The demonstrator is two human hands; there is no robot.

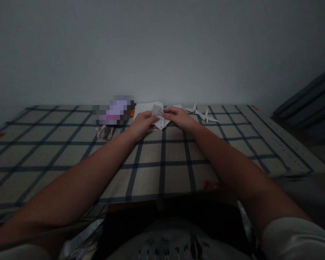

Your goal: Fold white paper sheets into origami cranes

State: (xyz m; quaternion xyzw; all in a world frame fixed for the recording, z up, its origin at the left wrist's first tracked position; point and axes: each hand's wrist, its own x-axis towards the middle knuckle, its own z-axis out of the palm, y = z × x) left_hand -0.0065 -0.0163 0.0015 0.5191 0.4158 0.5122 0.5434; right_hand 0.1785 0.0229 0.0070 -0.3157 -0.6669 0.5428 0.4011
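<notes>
A small piece of folded white paper (161, 124) is held over the table, its lower corner pointing toward me. My left hand (144, 122) pinches it from the left side, thumb on top. On the right side, my right hand (178, 116) grips the same paper between thumb and fingers. Flat white paper sheets (143, 107) lie just behind my left hand. Beyond my right hand stand white folded paper cranes (206, 116) with pointed wings. The exact folds between my fingers are too dim and small to make out.
A checked tablecloth (176, 173) covers the table, which meets a grey wall (162, 54) at the back. To the left lies a pixelated purple object (115, 111) with a pale strap (105, 133). Dark pleated fabric (311, 104) hangs at the right.
</notes>
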